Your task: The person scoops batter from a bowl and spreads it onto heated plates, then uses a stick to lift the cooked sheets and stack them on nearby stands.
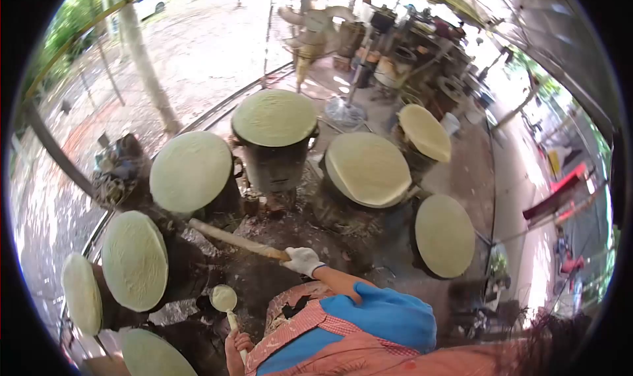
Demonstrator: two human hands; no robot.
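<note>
1. A sandy, sun-dappled yard [198, 46] fills the background, with a pale tree trunk [142, 53] leaning at its edge and a cluttered work shed [422, 46] at upper right.
2. Dark, sooty drum stoves [277, 165] stand in a half-ring around the person, the ground between them blackened and littered.
3. Each stove is capped by a flat, round, pale yellow-green disc with a matte, finely grained face: one at the centre back [273, 117], one left of it [191, 172], one right of it [369, 168], a tilted one behind that [425, 132], one at far right [445, 236], and three down the left side [134, 260] [81, 293] [151, 355].
4. The person's blue sleeve [389, 313] and checked orange apron [310, 330], smeared with pale batter, block the lower middle of the view.
5. A long, smooth wooden stick [231, 237] slants across the central gap towards the left stoves; the white-gloved right hand [303, 260] is closed around its near end.
6. The bare left hand [236, 344] is wrapped around the handle of a small ladle [224, 298], whose round bowl brims with pale batter, just beside the lower-left discs.
</note>
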